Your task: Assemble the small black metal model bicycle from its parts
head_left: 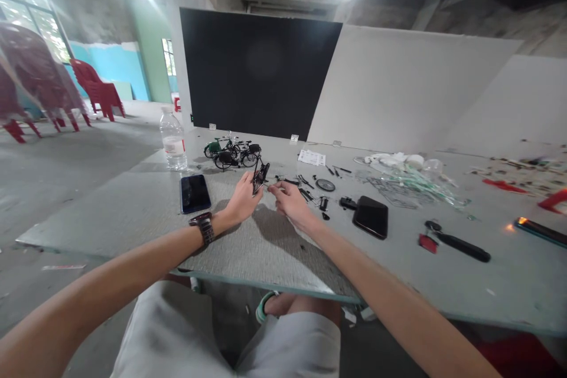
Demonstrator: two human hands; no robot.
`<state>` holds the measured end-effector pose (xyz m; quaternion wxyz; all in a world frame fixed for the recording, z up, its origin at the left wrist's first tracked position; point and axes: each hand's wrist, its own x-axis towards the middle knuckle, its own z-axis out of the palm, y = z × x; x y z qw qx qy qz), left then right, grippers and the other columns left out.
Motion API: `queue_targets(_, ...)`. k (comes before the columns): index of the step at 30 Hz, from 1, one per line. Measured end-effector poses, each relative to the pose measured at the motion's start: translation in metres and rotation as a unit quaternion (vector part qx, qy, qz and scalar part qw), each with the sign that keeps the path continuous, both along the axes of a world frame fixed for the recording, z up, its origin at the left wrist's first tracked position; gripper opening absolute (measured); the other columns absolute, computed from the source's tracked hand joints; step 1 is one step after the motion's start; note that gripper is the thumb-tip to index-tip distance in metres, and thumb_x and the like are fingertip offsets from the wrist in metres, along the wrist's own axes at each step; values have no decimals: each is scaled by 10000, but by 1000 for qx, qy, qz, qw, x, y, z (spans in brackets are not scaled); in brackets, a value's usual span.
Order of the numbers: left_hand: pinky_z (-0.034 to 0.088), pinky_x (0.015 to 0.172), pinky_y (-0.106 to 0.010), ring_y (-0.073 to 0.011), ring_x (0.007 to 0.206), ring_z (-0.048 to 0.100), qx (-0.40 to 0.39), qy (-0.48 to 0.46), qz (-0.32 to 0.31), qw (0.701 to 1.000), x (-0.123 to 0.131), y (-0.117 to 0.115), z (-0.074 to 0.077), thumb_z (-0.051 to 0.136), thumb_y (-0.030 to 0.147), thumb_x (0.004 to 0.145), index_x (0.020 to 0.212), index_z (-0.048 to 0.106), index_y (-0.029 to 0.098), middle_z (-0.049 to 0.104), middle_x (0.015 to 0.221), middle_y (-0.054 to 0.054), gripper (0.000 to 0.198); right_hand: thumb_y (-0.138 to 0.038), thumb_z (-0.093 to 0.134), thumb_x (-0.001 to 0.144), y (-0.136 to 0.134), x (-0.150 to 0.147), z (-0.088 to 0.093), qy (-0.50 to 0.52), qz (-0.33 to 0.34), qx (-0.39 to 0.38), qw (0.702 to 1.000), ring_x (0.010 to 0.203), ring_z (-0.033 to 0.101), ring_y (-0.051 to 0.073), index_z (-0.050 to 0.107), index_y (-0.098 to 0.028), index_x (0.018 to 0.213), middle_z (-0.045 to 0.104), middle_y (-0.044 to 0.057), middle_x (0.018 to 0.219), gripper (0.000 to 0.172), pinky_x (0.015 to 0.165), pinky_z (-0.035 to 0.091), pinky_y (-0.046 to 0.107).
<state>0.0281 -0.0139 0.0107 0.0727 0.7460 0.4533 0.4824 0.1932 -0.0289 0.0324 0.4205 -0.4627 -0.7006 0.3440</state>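
Left grip (pixel 244 196) holds a model bicycle (pixel 261 177); right grip (pixel 291 202), can't tell – bottle label (pixel 174 145) illegible.

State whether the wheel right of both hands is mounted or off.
Off: the wheel lies on the table, apart from the dark piece in the left hand.

Your bare left hand (pixel 244 198) grips small black model-bicycle frame (pixel 260 178); your bare right hand (pixel 290 201) just beside it, grip unclear. Farther left: black miniature bicycles (pixel 225 157), clear plastic bottle (pixel 173 142). Nearer left: flat dark phone (pixel 195 194). Right: small black spoked wheel (pixel 325 185) on grey table (pixel 146 207).
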Motion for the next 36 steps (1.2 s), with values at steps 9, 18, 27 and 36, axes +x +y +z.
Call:
queue_targets(9,494,1010,-462,-289,1117,615,-17,-25,-2,1000,-2,-3,9,618,193,891,1057,632,164,670,1115,-139,168,-290,424,982,-3,18,18,-255,29,196,947,580,497,175,465,-208,1015,583,16,734,98,564,336,285)
queue_targets(18,592,811,-377,-203,830,688,-162,-183,-82,966,-3,1,10,738,217,802,889,618,171,702,860,-55,155,-359,453,1044,-1,22,25,-239,20,279,930,762,646,204,593,-220,1036,703,66,875,198,694,446,303)
queue_targets(27,630,854,-404,-139,752,663,-333,-366,-264,828,0,-1,7,740,212,805,842,658,115,675,821,-46,132,-339,400,1071,2,20,26,-210,59,283,934,1037,652,242,592,-217,1259,665,137,1167,295,876,513,363)
queue_targets(36,586,825,-367,-143,731,639,-389,-324,-311,805,-4,-4,9,759,222,762,750,618,139,639,751,-26,165,-399,565,1015,-2,9,26,-103,18,294,950,843,694,214,711,-214,1079,754,89,973,244,813,555,347)
